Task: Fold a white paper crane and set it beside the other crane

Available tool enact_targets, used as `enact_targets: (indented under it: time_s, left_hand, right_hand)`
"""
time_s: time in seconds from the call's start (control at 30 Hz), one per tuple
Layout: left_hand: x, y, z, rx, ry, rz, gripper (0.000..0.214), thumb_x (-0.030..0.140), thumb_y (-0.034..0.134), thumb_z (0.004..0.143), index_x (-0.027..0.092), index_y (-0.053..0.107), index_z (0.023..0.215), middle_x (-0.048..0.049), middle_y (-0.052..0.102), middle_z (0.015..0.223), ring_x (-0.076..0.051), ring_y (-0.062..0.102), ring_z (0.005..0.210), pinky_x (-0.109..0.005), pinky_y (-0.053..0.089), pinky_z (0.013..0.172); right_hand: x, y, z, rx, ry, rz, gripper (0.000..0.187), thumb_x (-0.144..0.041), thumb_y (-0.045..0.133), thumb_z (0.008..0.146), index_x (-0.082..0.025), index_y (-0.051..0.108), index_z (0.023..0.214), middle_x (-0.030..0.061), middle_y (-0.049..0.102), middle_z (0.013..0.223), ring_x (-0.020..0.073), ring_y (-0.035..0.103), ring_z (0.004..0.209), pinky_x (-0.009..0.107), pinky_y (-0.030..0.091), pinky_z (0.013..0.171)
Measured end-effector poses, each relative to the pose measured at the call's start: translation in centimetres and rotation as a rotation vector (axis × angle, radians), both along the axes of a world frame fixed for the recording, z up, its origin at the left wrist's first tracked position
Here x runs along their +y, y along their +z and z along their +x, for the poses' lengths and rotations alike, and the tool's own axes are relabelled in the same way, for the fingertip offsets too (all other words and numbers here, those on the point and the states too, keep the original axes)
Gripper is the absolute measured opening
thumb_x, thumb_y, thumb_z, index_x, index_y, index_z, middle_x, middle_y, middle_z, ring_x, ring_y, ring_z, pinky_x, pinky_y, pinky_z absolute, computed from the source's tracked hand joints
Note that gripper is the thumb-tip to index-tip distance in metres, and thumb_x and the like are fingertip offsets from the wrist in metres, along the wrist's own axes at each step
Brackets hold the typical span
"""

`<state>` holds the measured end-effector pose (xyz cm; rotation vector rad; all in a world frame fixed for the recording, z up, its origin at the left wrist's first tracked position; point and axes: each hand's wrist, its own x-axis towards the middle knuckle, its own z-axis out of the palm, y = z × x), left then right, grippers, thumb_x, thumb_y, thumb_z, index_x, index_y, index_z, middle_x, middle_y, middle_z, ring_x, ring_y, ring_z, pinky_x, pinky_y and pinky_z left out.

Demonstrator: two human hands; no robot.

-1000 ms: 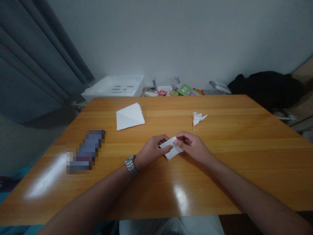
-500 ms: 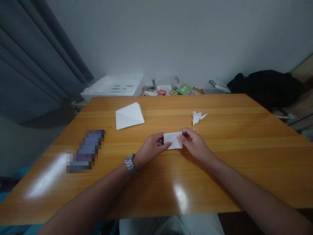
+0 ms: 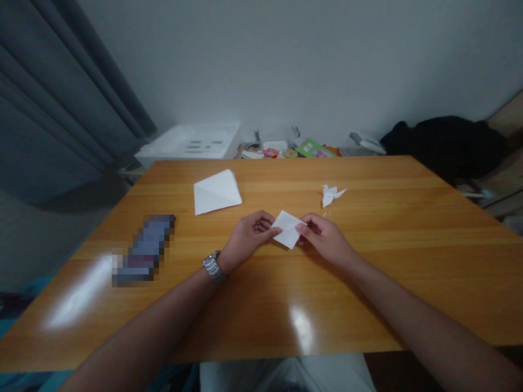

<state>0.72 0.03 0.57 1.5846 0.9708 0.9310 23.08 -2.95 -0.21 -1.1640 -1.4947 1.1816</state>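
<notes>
1. The small square of white paper [image 3: 288, 230] is over the middle of the wooden table [image 3: 368, 283], turned with a corner towards the person.
2. The left hand [image 3: 247, 237] pinches its left corner, thumb on top; a metal watch [image 3: 214, 268] circles that wrist.
3. The right hand [image 3: 327, 237] grips the right corner, thumb also on top. The fingers hide parts of both corners.
4. Beyond the table's far edge, the white tray [image 3: 182, 153] shows a slotted floor.
5. Right of it lie a red packet [image 3: 271, 153] and a green packet [image 3: 314, 148]; they may sit in a clear box, but the view is too dim to be sure.
6. On the table, a paper stack [image 3: 217, 192] lies back left, a folded paper bird [image 3: 332, 195] back right, with tiny scraps [image 3: 327, 214] just in front of it.
7. A pixelated flat object [image 3: 145, 247] lies on the left.
</notes>
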Motion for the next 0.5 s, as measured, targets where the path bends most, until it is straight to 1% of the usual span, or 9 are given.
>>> enact_targets:
  time_s: [0.1,0.23,0.33,0.4,0.5]
  left_hand:
    - [0.05,-0.15,0.03,-0.059,0.01,-0.033,0.032,0.041,0.078,0.08,0.014,0.066,0.093,-0.006,0.072,0.088,-0.014,0.068,0.077,-0.024,0.055,0.069]
    - [0.11,-0.28,0.03,-0.099,0.035,-0.102,0.032,0.043,0.075,0.082,0.013,0.067,0.09,-0.0052,0.072,0.081,-0.013,0.067,0.072,-0.023,0.056,0.066]
    - [0.19,-0.17,0.0,-0.098,0.107,-0.089,0.034,0.045,0.076,0.082,0.013,0.068,0.09,-0.0053,0.072,0.079,-0.013,0.067,0.07,-0.024,0.056,0.066]
    - [0.28,-0.06,-0.04,-0.102,0.149,-0.071,0.035,0.046,0.076,0.082,0.013,0.069,0.092,-0.006,0.073,0.08,-0.014,0.068,0.07,-0.025,0.057,0.066]
    - [0.32,0.1,-0.12,-0.108,0.172,-0.052,0.034,0.045,0.075,0.083,0.013,0.069,0.092,-0.0063,0.074,0.083,-0.014,0.068,0.071,-0.025,0.058,0.068]
  right_hand:
    - [0.0,0.35,-0.03,0.018,-0.043,0.014,0.032,-0.051,0.064,0.091,-0.02,0.06,0.085,0.0016,0.067,0.076,0.0163,0.064,0.067,0.031,0.054,0.064]
    - [0.06,0.57,-0.03,0.016,-0.071,0.025,0.035,-0.054,0.064,0.09,-0.02,0.059,0.083,0.0017,0.066,0.075,0.0162,0.063,0.067,0.031,0.055,0.064]
    - [0.1,0.3,0.02,0.022,-0.035,0.006,0.036,-0.056,0.063,0.09,-0.02,0.058,0.085,0.0024,0.066,0.077,0.0169,0.064,0.069,0.032,0.055,0.066]
    - [0.12,0.0,0.07,0.03,0.002,-0.01,0.036,-0.056,0.064,0.089,-0.02,0.058,0.086,0.0027,0.067,0.079,0.0175,0.064,0.072,0.032,0.054,0.068]
    - [0.13,-0.36,0.13,0.008,0.044,-0.014,0.032,-0.052,0.064,0.09,-0.02,0.059,0.088,0.003,0.067,0.083,0.018,0.064,0.076,0.032,0.052,0.072]
